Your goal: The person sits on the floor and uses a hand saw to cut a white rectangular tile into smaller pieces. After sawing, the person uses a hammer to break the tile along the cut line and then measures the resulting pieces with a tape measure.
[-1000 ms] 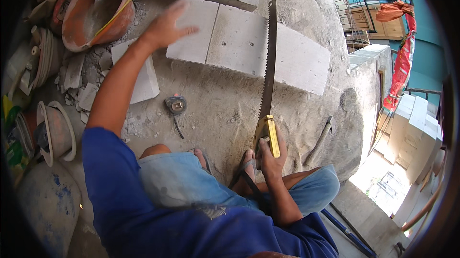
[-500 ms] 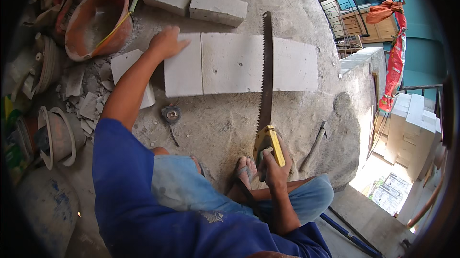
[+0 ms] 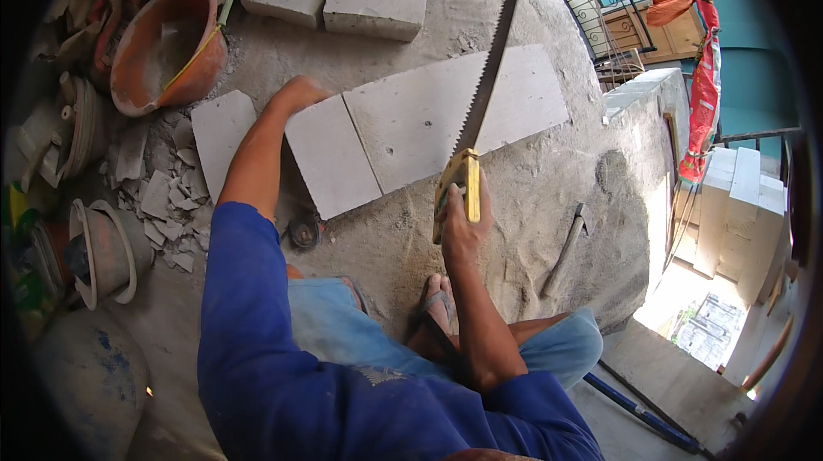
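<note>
Basically, block (image 3: 446,114) runs near-L to far-R; L hand (image 3: 302,94) nearer, at its far-L edge, can't tell grip; R hand (image 3: 463,219) wrapped round saw (image 3: 482,97).

1. The whitish row of rectangular masonry blocks (image 3: 420,114) is showing small dark specks.
2. Overlapping the row, the long dark-brown metal handsaw (image 3: 477,110) is showing a yellow grip (image 3: 471,191).
3. Left of the row, the round orange-brown plastic bucket (image 3: 137,62) is bearing a yellow cord (image 3: 190,61).
4. Right of the row, the long red plastic sheet (image 3: 705,92) is showing pale markings.
</note>
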`<state>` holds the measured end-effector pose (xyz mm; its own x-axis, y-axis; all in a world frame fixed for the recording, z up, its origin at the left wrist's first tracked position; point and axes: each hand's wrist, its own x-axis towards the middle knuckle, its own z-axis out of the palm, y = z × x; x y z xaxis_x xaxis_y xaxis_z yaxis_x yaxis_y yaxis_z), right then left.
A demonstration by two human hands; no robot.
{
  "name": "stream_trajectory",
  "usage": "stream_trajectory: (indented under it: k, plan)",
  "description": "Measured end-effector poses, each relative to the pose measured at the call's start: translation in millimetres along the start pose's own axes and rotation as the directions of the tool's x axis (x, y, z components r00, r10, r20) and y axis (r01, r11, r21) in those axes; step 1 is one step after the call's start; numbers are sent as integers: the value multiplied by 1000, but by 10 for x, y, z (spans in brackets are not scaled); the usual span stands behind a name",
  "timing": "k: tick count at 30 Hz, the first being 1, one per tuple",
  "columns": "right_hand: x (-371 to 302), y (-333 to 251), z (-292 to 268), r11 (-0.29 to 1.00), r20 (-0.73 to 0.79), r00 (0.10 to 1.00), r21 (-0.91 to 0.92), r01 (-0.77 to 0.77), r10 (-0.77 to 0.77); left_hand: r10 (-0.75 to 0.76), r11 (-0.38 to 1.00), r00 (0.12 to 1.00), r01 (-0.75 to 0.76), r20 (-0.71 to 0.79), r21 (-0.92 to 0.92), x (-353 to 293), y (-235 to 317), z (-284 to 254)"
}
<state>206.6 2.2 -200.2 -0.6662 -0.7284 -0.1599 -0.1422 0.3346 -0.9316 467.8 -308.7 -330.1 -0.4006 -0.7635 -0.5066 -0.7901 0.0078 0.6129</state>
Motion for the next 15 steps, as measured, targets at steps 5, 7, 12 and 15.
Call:
stream_trajectory:
  k: [5,7,12,15]
  plan:
    - [49,26,52,983,2,1000,184,-12,12,4,992,981,19,192,-123,-45,87,-75]
    - [19,126,20,984,-14,1000,179,14,-12,97,972,959,-33,266,-233,-76,51,26]
    - [-93,29,-6,968,-61,995,245,-59,76,-117,894,929,253,352,-369,-275,224,165]
    - [-114,62,0,966,-79,994,252,-57,80,-221,827,875,402,430,-393,-440,461,82]
